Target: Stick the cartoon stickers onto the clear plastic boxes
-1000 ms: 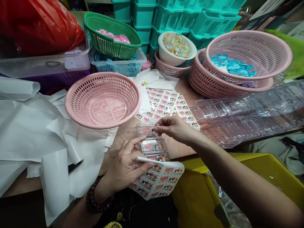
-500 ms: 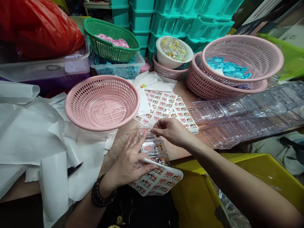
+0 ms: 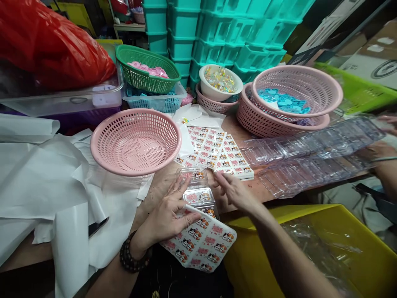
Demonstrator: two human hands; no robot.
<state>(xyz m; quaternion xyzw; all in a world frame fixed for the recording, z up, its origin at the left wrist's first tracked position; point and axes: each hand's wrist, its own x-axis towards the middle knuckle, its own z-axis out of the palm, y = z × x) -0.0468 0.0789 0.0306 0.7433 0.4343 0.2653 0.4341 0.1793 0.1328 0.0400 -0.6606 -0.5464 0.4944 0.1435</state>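
Left hand (image 3: pixel 167 215) with sticker sheet (image 3: pixel 203 244) under thumb, just left of boxes (image 3: pixel 198 195); right hand (image 3: pixel 232 191) wide, empty, just right of boxes.

Just this side of the pink basket (image 3: pixel 135 140), the left hand (image 3: pixel 169 215) covers part of the sticker sheet (image 3: pixel 204 244) and the clear cases (image 3: pixel 198 194). Far right of the basket, a co-worker's hand (image 3: pixel 389 122) is blurred and cut off by the edge.

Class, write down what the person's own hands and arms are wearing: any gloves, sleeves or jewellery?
The left hand and the right hand are both bare, with no gloves. Both forearms are uncovered, with no sleeve in view. The left wrist carries a bracelet of dark round beads; the right wrist carries nothing.
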